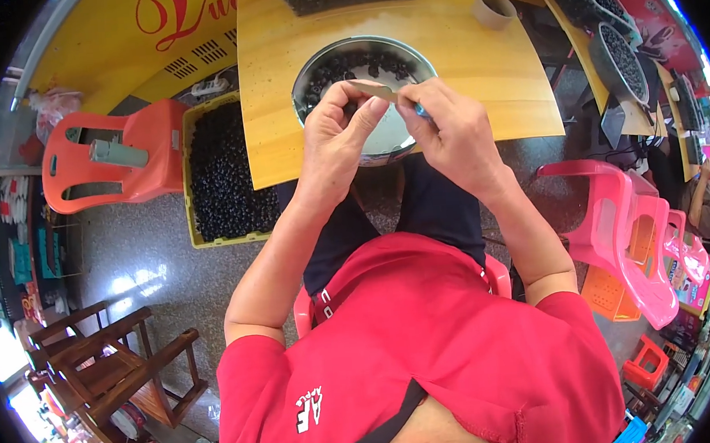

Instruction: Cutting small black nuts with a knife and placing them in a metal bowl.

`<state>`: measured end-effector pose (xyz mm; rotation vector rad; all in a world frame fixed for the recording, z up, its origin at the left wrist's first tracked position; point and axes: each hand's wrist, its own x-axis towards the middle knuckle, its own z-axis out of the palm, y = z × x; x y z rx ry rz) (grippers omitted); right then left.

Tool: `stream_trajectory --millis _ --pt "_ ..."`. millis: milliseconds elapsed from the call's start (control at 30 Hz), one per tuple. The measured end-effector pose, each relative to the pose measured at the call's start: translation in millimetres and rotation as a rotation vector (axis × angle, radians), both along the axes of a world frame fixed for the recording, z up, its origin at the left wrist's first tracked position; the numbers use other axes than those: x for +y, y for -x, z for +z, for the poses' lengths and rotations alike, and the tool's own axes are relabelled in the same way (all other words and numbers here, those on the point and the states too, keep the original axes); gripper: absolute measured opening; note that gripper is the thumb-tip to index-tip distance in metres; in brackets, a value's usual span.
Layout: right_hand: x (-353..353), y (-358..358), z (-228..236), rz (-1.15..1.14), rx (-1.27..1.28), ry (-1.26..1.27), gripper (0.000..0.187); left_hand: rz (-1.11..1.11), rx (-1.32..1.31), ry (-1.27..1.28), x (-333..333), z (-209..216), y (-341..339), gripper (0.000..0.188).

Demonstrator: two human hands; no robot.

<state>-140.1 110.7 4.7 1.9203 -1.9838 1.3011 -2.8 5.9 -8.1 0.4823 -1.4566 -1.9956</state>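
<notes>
A blue-handled knife (pixel 376 90) slants above a bowl (pixel 389 137).

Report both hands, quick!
Left hand: fingers curled by the knife blade; grip contents cannot be told.
Right hand: closed, holding the knife.

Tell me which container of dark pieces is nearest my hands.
The round bowl under your left hand and right hand. The yellow crate is on the floor, the tray farther up the table, others far right.
</notes>
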Motion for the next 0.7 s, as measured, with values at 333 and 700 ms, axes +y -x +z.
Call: stream_trajectory --millis 333,700 --pt "-4.2 0.3 -3.5 -0.035 0.059 0.035 0.016 -0.009 0.015 -0.012 0.7 -3.9 1.7 0.016" --pt "-2.5 -0.5 2.0 -0.022 -0.041 0.079 0.015 0.017 0.068 -0.023 0.6 -6.4 1.4 0.016"
